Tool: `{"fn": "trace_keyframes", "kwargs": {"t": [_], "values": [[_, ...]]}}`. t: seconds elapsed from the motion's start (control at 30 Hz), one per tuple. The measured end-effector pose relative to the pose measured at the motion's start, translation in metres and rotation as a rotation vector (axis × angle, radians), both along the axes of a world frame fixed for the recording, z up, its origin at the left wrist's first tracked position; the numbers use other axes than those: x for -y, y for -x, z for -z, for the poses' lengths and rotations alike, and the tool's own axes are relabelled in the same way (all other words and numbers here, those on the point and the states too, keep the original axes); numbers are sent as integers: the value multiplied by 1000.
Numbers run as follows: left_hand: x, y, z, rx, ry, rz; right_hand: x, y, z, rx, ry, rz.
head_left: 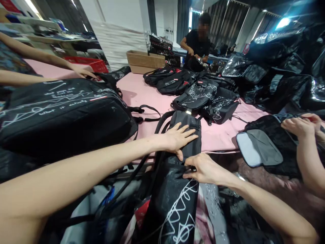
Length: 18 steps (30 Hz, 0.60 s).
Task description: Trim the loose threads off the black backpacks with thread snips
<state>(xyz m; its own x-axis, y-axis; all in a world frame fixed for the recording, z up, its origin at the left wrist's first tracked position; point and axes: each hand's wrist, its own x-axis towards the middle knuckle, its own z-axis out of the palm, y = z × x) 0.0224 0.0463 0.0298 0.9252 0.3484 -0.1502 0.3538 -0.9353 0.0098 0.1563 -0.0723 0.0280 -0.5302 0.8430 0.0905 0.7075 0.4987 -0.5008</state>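
Observation:
A black backpack (175, 200) with white scribble print lies in front of me, its top end on the edge of the pink table (142, 93). My left hand (176, 137) rests flat on the upper part of the bag, fingers stretched out. My right hand (204, 168) is just below it, fingers pinched on a small dark part at the bag's side, probably a zipper pull.
A large black backpack (63, 115) fills the left, with another person's hand (82, 71) on it. More backpacks (200, 96) are piled mid-table. A second person's hands (302, 125) work on an open bag (264, 145) at right. A person stands at the far end beside a cardboard box (144, 61).

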Motion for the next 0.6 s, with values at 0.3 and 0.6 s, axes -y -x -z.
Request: {"fn": "trace_keyframes", "kwargs": {"t": [0.3, 0.6], "values": [[22, 27, 9, 336, 5, -113, 8, 13, 10, -293, 24, -90], [85, 104, 23, 411, 340, -157, 24, 8, 9, -46, -28, -88]]}}
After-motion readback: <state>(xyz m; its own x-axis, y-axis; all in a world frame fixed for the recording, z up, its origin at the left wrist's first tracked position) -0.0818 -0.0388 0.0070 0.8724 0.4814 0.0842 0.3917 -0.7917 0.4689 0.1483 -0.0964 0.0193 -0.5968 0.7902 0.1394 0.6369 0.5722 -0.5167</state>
